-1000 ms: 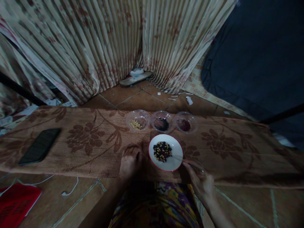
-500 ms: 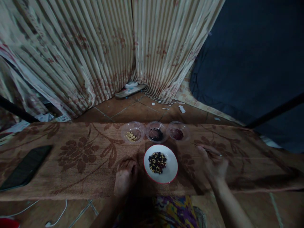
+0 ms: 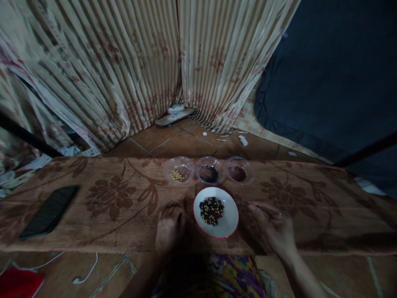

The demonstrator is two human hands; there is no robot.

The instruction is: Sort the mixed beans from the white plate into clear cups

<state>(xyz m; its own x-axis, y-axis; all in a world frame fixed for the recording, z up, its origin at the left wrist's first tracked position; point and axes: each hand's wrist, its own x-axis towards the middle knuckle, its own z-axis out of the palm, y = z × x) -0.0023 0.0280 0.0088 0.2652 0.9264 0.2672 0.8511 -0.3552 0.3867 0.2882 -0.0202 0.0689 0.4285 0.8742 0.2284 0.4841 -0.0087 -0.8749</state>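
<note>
A white plate with a red rim [image 3: 228,223] sits near the table's front edge, holding a mixed heap of beans [image 3: 211,210], black, yellowish and dark red. Left of it, my left hand [image 3: 170,225] rests loosely curled on the cloth, with nothing visible in it. My right hand [image 3: 276,227] is on the plate's right side, fingers pinched around a thin tweezers-like tool [image 3: 273,210] pointing toward the plate; its details are too dim to make out. Behind the plate stand three clear bowls: one with yellowish beans [image 3: 176,176], one with black beans [image 3: 211,174], one with dark red beans [image 3: 237,174].
A brown floral cloth [image 3: 118,223] covers the narrow table. A dark phone [image 3: 49,212] lies at the left. Beyond the table are striped curtains [image 3: 149,62], a skateboard [image 3: 175,117] and white scraps on the tiled floor. A white cable [image 3: 89,271] lies below, front left.
My right hand has moved inward, nearer the plate, with the thin tool still in its fingers. The whole view has shifted slightly; my left hand stays curled beside the plate.
</note>
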